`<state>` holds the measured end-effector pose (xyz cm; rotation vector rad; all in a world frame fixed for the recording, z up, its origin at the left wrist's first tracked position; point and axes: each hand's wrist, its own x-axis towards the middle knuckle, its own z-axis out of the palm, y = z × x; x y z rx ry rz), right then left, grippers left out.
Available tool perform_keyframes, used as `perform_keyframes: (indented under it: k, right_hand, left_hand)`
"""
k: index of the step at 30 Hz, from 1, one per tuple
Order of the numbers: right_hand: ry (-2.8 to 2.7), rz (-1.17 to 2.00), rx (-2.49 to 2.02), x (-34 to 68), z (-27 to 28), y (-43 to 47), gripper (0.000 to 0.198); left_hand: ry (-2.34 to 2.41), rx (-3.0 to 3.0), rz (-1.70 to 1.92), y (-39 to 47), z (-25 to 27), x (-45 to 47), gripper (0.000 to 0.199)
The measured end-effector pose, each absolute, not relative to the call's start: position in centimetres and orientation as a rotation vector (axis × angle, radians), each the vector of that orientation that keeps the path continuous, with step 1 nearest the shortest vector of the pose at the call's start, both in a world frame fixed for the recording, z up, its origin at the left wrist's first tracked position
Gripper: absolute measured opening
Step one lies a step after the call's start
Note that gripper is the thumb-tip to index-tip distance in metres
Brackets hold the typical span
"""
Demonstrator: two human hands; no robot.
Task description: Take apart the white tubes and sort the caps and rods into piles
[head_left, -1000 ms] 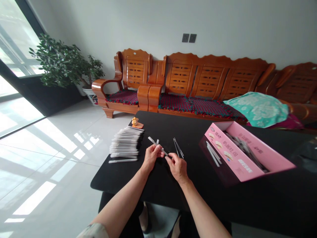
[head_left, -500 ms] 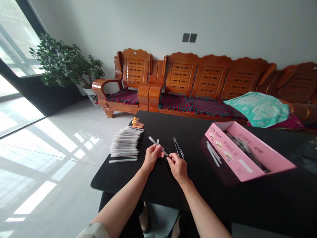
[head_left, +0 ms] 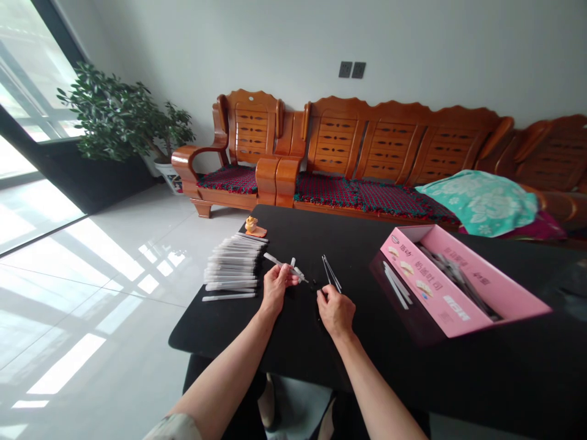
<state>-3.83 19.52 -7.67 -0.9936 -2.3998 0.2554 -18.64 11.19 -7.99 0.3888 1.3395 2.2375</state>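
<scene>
My left hand (head_left: 276, 287) is closed around a slim whitish pen (head_left: 297, 272), its narrow tip pointing right and down. Another short pale piece (head_left: 293, 261) shows just behind the fingers. My right hand (head_left: 336, 310) is apart from the pen, thumb and fingers pinched together; whatever they hold is too small to make out. Tiny dark pieces (head_left: 314, 282) lie on the black table between the hands. Just beyond my right hand are several thin refill-like sticks (head_left: 331, 273). A row of whitish pens (head_left: 233, 264) lies stacked left of my left hand.
A pink box (head_left: 426, 287) with dark slender items inside stands at right, with several white sticks (head_left: 397, 286) beside it. A small orange figurine (head_left: 252, 226) sits at the table's far left corner. Behind the black table (head_left: 293, 342) is a wooden sofa (head_left: 339, 140).
My right hand has drawn away from the pen, slightly right, and the pen's narrow tip now shows. My left hand stays nearly in place, still holding the pen.
</scene>
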Motion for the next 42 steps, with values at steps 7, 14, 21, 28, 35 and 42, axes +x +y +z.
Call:
perform_keyframes:
  k: [7, 14, 21, 28, 35, 42]
  right_hand:
    - [-2.338, 0.350, -0.860, -3.9, -7.7, 19.6, 0.028]
    - [-2.326, 0.415, -0.558, -3.9, -8.0, 19.5, 0.027]
    - [-2.263, 0.365, -0.655, -2.7, -8.2, 21.1, 0.026]
    - [-2.276, 0.255, -1.078, -0.9, -8.0, 23.1, 0.022]
    - [-2.344, 0.163, -1.267, -1.4, -7.3, 22.6, 0.021]
    - [-2.182, 0.430, -0.963, -1.8, -7.2, 21.8, 0.029]
  left_hand:
    - [1.306, 0.429, 2.186, 11.2, -7.9, -18.3, 0.042]
    - [1.284, 0.530, 2.092, 11.1, -7.6, -17.7, 0.040]
    - [1.370, 0.412, 2.437, 10.7, -7.5, -18.9, 0.036]
    - [1.350, 0.378, 2.553, 10.7, -7.1, -19.0, 0.035]
    - [1.393, 0.570, 2.262, 10.5, -6.7, -18.2, 0.037]
    - [1.237, 0.684, 1.989, 10.6, -6.3, -17.0, 0.037]
